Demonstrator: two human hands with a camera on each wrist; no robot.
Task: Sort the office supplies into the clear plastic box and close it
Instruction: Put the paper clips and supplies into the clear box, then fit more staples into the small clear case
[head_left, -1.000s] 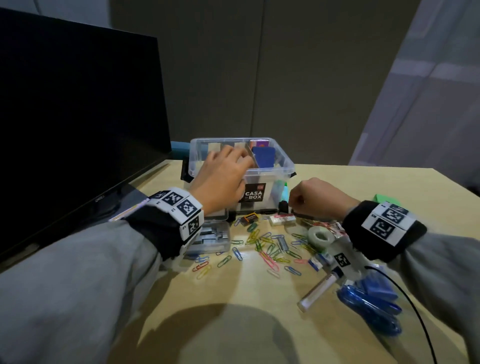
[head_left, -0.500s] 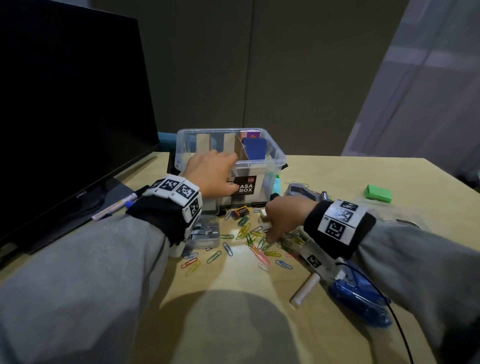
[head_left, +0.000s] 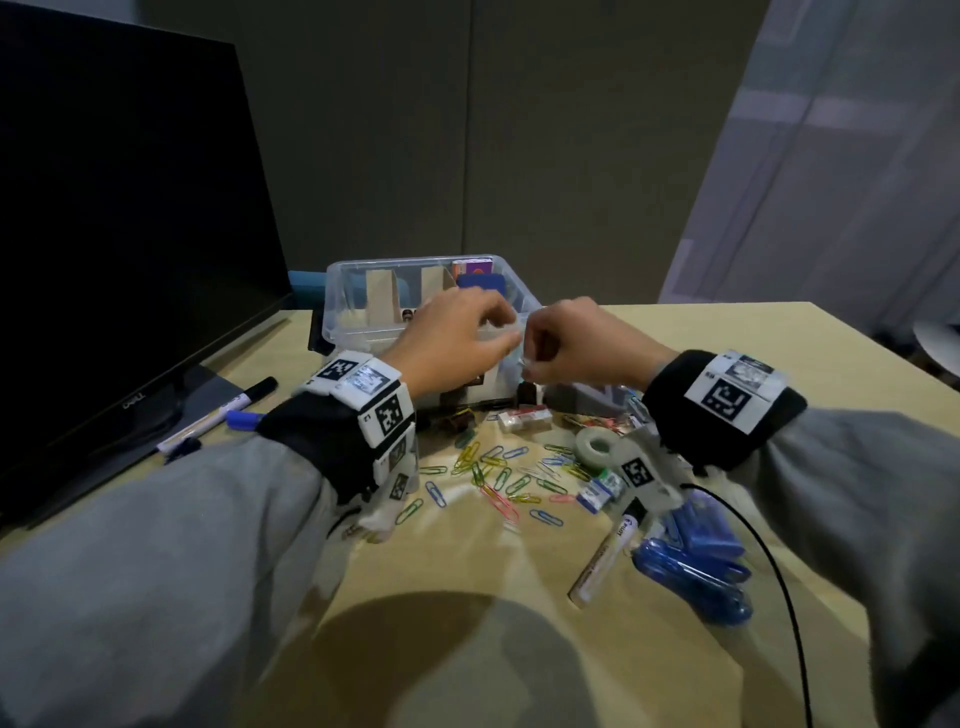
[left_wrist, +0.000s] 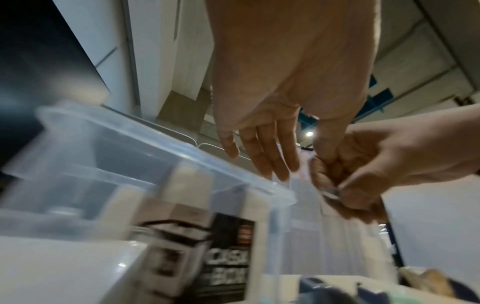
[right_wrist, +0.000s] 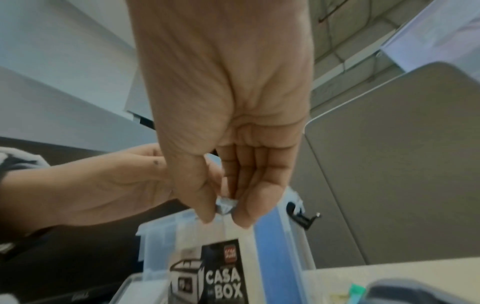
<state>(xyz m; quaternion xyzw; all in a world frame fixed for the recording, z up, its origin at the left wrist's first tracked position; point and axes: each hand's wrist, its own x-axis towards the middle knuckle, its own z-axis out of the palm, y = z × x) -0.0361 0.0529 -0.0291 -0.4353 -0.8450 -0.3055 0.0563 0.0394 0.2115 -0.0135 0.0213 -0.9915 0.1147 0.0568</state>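
Holding one small clear packet (right_wrist: 225, 205), right hand (head_left: 576, 343) pinches it above one open clear box (head_left: 343, 312) at desk's (head_left: 727, 353) far edge; left hand (head_left: 452, 343), fingers loosely spread, touches it. Paper clips (head_left: 498, 478): many, uncounted.

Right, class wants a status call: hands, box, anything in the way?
Right hand pinching a small pale item above the clear box. Left hand open alongside. Box open. Paper clips scattered in front.

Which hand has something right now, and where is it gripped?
The right hand pinches a small pale item between thumb and fingertips; what it is cannot be told. The left hand holds nothing visible.
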